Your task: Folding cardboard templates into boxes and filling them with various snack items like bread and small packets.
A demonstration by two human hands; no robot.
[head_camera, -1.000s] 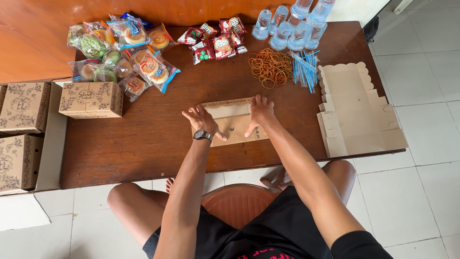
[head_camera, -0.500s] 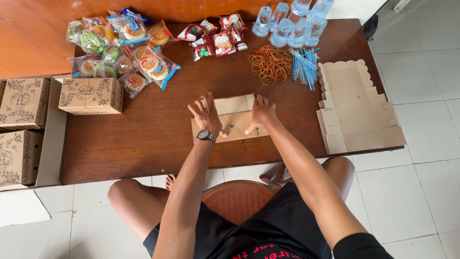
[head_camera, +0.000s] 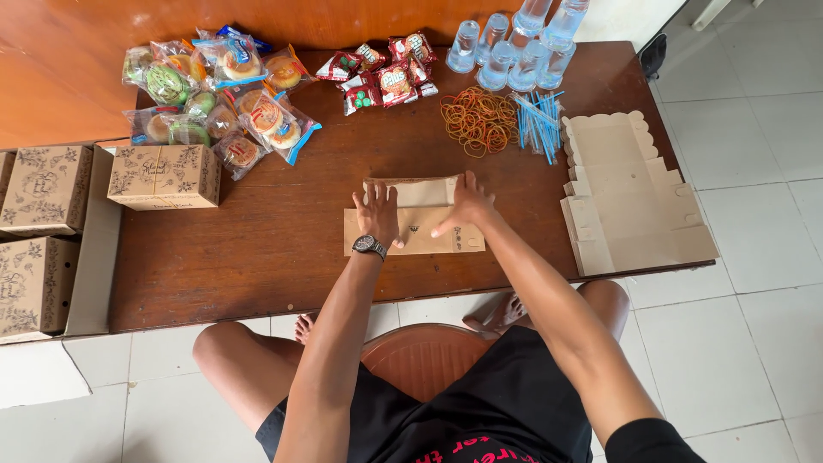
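Observation:
A flat brown cardboard box blank (head_camera: pixel 420 225) lies on the dark wooden table (head_camera: pixel 257 257) in front of me, its far flap folded up. My left hand (head_camera: pixel 377 214), with a wristwatch, presses flat on the blank's left part with fingers spread. My right hand (head_camera: pixel 467 204) presses on its right part, fingers touching the raised flap. Neither hand grips anything.
A stack of unfolded box blanks (head_camera: pixel 630 197) lies at the table's right. Rubber bands (head_camera: pixel 476 120), blue straws (head_camera: pixel 540 124), water cups (head_camera: pixel 514 43), snack packets (head_camera: pixel 386 77) and wrapped pastries (head_camera: pixel 214 94) line the far edge. Assembled printed boxes (head_camera: pixel 163 176) stand at the left.
Both hands have shifted slightly on the cardboard blank; the left hand's raised fingers have come down flat onto it. The blank's far flap stays folded up.

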